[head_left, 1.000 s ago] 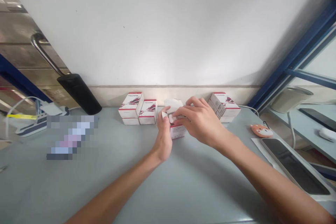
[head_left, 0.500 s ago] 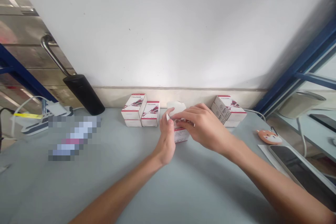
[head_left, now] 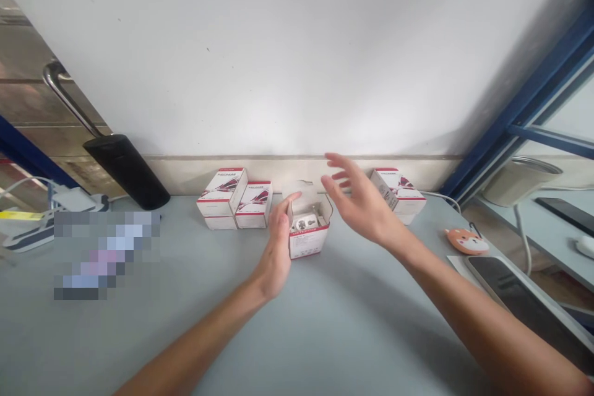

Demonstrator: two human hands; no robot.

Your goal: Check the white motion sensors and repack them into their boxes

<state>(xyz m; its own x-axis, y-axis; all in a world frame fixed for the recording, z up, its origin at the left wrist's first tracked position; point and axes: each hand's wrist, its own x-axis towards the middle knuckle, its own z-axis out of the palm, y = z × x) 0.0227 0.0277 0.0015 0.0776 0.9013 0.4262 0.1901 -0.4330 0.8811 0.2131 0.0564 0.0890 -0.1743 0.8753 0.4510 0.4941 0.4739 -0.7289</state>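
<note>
A small white-and-red cardboard box [head_left: 308,244], printed "DETECTOR", stands upright on the table with its top flaps open. Inside it a white device [head_left: 306,221] with metal-looking parts shows partly. My left hand [head_left: 277,250] holds the box by its left side, the thumb near the upper edge and the fingers reaching toward the back flap. My right hand [head_left: 357,201] hovers to the right of the box, fingers spread, touching nothing, slightly blurred.
Closed boxes of the same print stand to the left [head_left: 223,193] and to the right [head_left: 403,195] by the wall. A black cylinder [head_left: 127,170], a power strip [head_left: 30,232], an orange animal-faced item [head_left: 466,241] and a phone-like slab [head_left: 505,291] lie around the grey table [head_left: 325,334].
My right hand has lifted off the box top and moved up and right, its fingers spreading. The box's open top and the device inside are now visible. My left hand stays at the box.
</note>
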